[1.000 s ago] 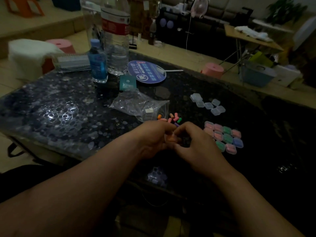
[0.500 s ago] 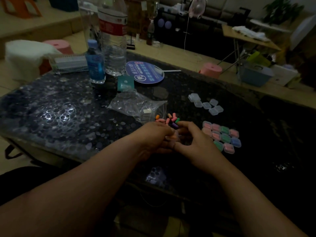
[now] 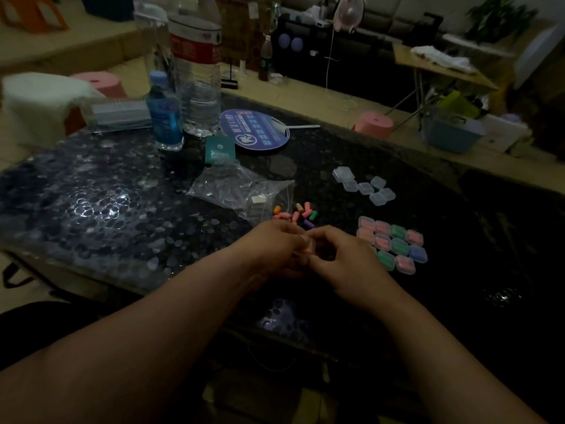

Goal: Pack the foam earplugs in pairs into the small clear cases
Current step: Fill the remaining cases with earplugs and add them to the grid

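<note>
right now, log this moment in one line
left hand, right hand: pinch small clear plastic case, pink inside | loose coloured foam earplugs beyond | filled cases right

No legible text; round fan (image 3: 256,130) print blurred.

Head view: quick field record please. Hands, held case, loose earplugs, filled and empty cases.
left hand: fingers curled, pinching small clear plastic case with pink inside
right hand: pinching the same case from the other side
case lid: cannot tell, fingers cover it
loose foam earplugs: mixed-colour pile on dark pebble-patterned table, just beyond the hands
filled cases: cluster right of the hands; pink, green, blue contents
empty clear cases: group farther back, right
clear plastic bag: left of the pile
</note>
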The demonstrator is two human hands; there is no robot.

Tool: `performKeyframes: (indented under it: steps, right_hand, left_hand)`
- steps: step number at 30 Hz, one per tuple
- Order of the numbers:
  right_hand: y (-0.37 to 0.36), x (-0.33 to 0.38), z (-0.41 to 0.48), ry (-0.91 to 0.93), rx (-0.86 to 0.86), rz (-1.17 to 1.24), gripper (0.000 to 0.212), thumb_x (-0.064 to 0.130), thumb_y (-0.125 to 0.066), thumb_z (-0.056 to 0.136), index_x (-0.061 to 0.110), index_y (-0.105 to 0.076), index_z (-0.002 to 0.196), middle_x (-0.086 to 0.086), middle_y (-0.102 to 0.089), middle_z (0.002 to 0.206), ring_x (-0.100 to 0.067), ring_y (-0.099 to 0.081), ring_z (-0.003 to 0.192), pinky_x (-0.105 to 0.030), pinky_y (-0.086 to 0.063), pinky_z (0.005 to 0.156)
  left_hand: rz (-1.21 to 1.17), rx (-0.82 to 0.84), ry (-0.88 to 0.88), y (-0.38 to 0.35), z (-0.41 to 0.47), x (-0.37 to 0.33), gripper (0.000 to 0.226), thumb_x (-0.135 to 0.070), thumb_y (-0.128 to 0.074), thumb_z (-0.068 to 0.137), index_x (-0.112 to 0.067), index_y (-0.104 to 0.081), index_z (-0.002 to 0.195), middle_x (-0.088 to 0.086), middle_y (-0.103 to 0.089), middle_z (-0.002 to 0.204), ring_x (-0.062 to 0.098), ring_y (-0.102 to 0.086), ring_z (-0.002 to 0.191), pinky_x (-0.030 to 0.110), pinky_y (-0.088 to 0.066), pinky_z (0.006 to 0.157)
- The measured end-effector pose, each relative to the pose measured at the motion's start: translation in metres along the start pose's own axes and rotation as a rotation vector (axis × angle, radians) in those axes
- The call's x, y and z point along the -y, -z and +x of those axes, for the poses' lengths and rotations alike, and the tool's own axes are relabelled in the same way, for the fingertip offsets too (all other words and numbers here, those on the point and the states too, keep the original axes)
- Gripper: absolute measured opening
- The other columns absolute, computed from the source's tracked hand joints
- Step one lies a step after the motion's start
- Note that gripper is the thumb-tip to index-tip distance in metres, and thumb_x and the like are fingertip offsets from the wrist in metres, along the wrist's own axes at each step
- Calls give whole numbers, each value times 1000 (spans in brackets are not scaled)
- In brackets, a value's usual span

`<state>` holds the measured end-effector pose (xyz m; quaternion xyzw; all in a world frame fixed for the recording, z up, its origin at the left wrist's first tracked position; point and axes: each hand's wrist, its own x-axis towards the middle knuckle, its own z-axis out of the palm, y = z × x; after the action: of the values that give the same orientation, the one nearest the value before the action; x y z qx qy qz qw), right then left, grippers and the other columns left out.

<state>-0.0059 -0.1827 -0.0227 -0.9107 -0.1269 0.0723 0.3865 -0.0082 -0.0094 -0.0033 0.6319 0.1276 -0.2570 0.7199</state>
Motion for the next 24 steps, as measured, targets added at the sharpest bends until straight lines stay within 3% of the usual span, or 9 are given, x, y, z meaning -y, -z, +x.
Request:
performKeyframes:
  steps: [4,9,13,18,24]
  right_hand:
    - [1,3,-2,1,-2,-11,37,39,-81,92,37,-67,126,19,-73,109,9,-67,97,-9,-51,77]
    - [3,5,-11,-23,-75,16,38,45,-81,90,39,-63,123,16,-71,109,7,-67,96,-19,-57,81]
    - [13,-1,-21,-54,-211,-59,19,43,-76,92,39,-65,108,15,-71,99,2,-67,90,-35,-61,82]
    - [31,-8,-40,-110,-329,-76,10,37,-74,95,36,-66,100,17,-70,90,3,-66,86,-35,-61,82]
    - [55,-22,-61,-224,-396,-118,11,38,-72,95,37,-64,101,16,-67,89,1,-65,83,-36,-60,80]
  left_hand:
    - [10,-28,-41,-2,0,0,20,-5,-59,100,-7,-63,119,27,-69,120,33,-67,95,53,-58,93]
    - [26,-65,-111,-9,-1,0,21,-3,-59,99,-5,-64,119,25,-72,112,30,-69,90,34,-62,68]
    - [35,-65,-147,-29,4,4,16,-3,-56,100,0,-70,94,25,-75,98,26,-75,88,36,-64,76]
    - [98,-67,-176,-66,13,4,16,-11,-61,98,-6,-76,96,16,-78,91,34,-75,94,50,-61,88]
    - [156,-46,-195,-107,23,10,11,-23,-65,98,-17,-74,102,4,-79,86,21,-77,84,46,-63,85]
